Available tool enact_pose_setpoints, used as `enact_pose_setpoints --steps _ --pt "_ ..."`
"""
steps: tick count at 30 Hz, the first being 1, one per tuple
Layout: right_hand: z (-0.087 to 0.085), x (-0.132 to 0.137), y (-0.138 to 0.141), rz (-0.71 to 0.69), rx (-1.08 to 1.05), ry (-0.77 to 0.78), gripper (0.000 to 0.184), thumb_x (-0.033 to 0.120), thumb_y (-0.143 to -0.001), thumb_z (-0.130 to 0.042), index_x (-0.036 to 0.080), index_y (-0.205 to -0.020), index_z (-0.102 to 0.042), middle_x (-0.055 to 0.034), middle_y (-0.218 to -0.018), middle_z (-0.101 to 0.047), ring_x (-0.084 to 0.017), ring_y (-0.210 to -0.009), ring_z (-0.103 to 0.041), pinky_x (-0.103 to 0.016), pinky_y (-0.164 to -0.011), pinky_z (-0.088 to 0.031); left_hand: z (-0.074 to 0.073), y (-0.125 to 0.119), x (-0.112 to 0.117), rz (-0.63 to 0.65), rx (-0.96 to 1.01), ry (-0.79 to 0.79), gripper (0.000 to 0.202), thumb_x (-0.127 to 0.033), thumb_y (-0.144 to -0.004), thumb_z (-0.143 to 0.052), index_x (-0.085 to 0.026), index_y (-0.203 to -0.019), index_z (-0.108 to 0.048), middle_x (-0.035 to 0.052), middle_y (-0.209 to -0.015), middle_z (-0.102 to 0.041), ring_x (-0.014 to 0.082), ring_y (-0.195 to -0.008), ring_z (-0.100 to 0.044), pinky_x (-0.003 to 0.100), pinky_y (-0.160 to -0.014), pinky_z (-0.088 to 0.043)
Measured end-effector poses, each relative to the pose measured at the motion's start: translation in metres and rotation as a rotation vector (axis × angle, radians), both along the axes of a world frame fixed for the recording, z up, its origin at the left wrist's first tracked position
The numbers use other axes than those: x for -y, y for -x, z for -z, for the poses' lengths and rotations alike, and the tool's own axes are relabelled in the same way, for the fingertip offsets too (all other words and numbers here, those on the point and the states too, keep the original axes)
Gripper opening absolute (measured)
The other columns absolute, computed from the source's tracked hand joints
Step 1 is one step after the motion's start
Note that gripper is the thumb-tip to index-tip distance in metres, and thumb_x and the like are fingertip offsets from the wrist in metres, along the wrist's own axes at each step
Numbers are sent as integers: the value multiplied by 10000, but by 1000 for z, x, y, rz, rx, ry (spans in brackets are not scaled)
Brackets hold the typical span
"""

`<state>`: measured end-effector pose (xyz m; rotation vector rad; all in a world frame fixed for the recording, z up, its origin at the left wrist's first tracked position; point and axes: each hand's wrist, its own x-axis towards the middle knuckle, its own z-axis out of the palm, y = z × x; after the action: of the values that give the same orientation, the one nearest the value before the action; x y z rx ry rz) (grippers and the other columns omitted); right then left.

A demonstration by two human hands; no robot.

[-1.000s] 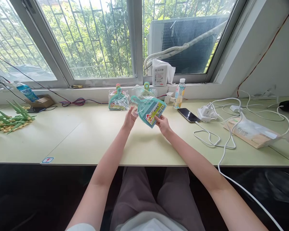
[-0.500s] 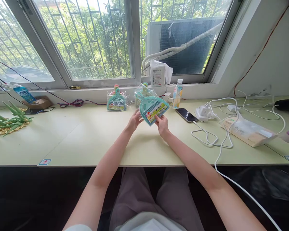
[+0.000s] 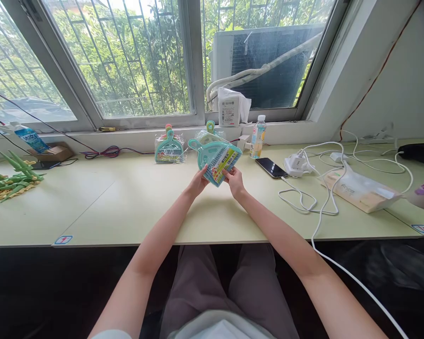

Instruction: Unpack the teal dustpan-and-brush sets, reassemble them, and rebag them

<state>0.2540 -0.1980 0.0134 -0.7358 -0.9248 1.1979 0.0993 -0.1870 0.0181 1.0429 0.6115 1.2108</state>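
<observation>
Two hands share one load: a small teal plastic dustpan-and-brush set [image 3: 217, 157] sealed in a clear wrapper with a yellow and green label. I hold it up off the pale yellow-green desk [image 3: 127, 202], straight ahead of me, tilted so that its handle points up and to the left. My left hand [image 3: 198, 182] grips the lower left edge, its fingers [image 3: 202, 175] pressed onto the wrapper. My right hand [image 3: 234, 180] takes the lower right edge, fingers [image 3: 229, 173] pinching the pack just below the label. Both hands sit close together, with the bottom corner of the pack between them.

Behind the pack, against the wall under the window, a second wrapped teal dustpan set [image 3: 168, 149] stands to the left. A third wrapped set [image 3: 207, 133] shows partly behind the one I hold. To the right stands a small clear plastic drink bottle [image 3: 257, 137], and near it a black phone [image 3: 270, 167] lies flat on the desk. A white charger block [image 3: 296, 165] sits beside the phone, with a white cable [image 3: 318, 207] looping off the desk edge. Further right lies a soft tissue pack [image 3: 360, 190]. Far to my left, a heap of green folded leaf strips [image 3: 7, 176] rests on the desk, well apart from my hands.
</observation>
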Motion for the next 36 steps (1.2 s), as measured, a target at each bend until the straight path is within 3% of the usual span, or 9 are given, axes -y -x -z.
enact_pose_setpoints --steps 5,10,15,21,24,30,36 --pt "-1 -4 -4 39 -28 -20 367 337 -650 -818 183 -908 -608 -62 -968 -727 -211 -902 -689 -398 -836 -584 -1 -2 7 174 -109 -19 474 -470 -858 -625 -201 -1246 -590 78 -1174 -687 223 -1103 -634 394 -1001 -473" --pt "-1 -1 -1 59 -11 -33 359 333 -665 -790 183 -938 -612 -71 -991 -721 -211 -902 -689 -383 -814 -583 -4 -13 13 26 -75 -120 602 -442 -754 -747 -216 -1272 -540 96 -1250 -641 267 -1173 -593 425 -1012 -468" --pt "3 -1 2 180 55 -27 320 329 -701 -732 182 -952 -598 -68 -964 -720 -197 -867 -689 -343 -772 -582 2 -26 17 -151 -141 -128 888 -274 -616 -863 -263 -1349 -364 105 -1344 -568 288 -1220 -562 464 -1029 -457" --pt "8 -6 -4 285 37 -4 270 305 -724 -678 185 -945 -579 -65 -938 -712 -199 -843 -693 -333 -753 -578 8 -44 30 10 -250 -79 805 -292 -725 -787 -271 -1356 -287 135 -1351 -554 241 -1064 -659 492 -1005 -464" --pt "6 -6 -4 276 26 -13 271 295 -720 -678 182 -943 -574 -72 -962 -712 -192 -841 -689 -331 -760 -573 5 -48 32 -101 -202 -102 838 -322 -758 -754 -289 -1405 -224 141 -1417 -500 262 -1191 -588 462 -971 -491" --pt "5 3 6 255 114 -17 305 331 -730 -671 181 -980 -581 -76 -962 -707 -183 -849 -670 -321 -745 -568 11 -45 23 -491 -251 -159 1026 -311 -744 -757 -233 -1510 -78 140 -1354 -559 279 -1256 -535 421 -1039 -437" --pt "4 5 9 245 67 -44 328 344 -715 -679 179 -979 -575 -93 -1003 -694 -189 -842 -664 -348 -755 -573 19 -46 19 -555 -225 -215 844 -315 -849 -629 -253 -1519 -120 120 -1386 -533 249 -1240 -545 390 -1002 -474"
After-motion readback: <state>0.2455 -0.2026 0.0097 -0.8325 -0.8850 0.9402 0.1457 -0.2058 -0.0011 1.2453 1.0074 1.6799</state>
